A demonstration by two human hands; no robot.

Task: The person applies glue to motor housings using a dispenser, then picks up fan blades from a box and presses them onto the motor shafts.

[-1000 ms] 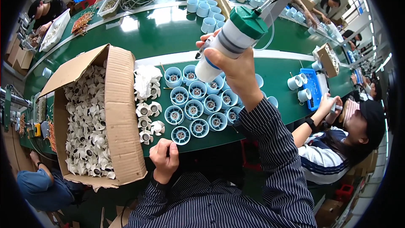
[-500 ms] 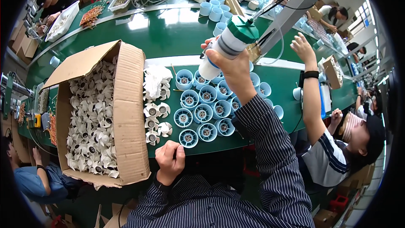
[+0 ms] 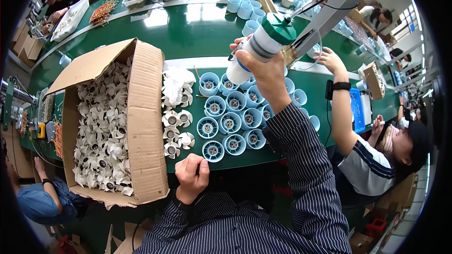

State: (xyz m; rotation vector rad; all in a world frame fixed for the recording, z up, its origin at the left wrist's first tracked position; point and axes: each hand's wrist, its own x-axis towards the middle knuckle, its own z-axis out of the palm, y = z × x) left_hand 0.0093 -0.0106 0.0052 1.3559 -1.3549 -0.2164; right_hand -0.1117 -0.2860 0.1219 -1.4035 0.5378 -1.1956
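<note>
Dispenser (image 3: 260, 48) gripped in right hand (image 3: 265, 73) slants one-to-seven o'clock, blue cups (image 3: 230, 123) lying at seven; left hand (image 3: 192, 177) clenched.

Head-worn fisheye cam, fwd/dn

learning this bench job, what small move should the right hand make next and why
Probably ease the green-capped canister down a little toward the light blue cups: the right hand grips it at a tilt, its lower end appears to hang above the back cups, and the left hand is curled clear of them, nearer the body.
</note>
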